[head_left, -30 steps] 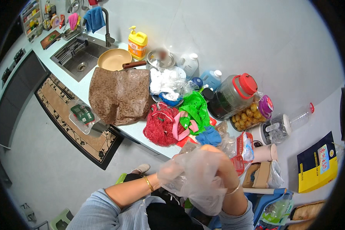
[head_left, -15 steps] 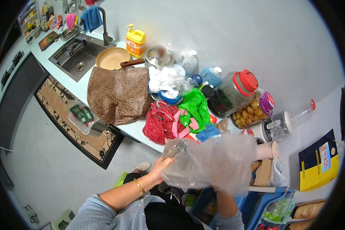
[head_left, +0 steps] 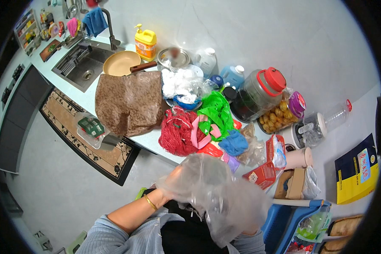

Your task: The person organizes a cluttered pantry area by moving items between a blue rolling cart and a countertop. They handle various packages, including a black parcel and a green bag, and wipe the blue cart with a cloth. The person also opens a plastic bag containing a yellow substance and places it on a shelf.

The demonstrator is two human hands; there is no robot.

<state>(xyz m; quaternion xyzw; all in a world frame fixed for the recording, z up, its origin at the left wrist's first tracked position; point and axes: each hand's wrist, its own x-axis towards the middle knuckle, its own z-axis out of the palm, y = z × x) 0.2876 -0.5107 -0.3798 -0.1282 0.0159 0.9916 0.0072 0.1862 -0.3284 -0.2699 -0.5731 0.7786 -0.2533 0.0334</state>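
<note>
A large clear plastic bag (head_left: 216, 190) hangs spread between my hands, over my lap and in front of the counter edge. My left hand (head_left: 171, 185) grips its left side, and the film covers most of the fingers. My right hand lies behind the cloudy film on the other side; its fingers are hidden and only a bit of the wrist shows below. Just beyond the bag on the counter lie a red mesh bag (head_left: 178, 133), a green plastic bag (head_left: 218, 114), a blue cloth-like bundle (head_left: 233, 143) and a red plastic basket (head_left: 263, 174).
A brown patterned bag (head_left: 129, 103) covers the counter's front edge at the left, beside a frying pan (head_left: 119, 63) and the sink (head_left: 82, 67). Jars and bottles, one with a red lid (head_left: 258, 95), line the wall. A blue bin (head_left: 279, 222) stands at my right.
The clear bag has shifted left and down toward my body. Its film now covers my left fingers, and the red basket behind it has come into sight.
</note>
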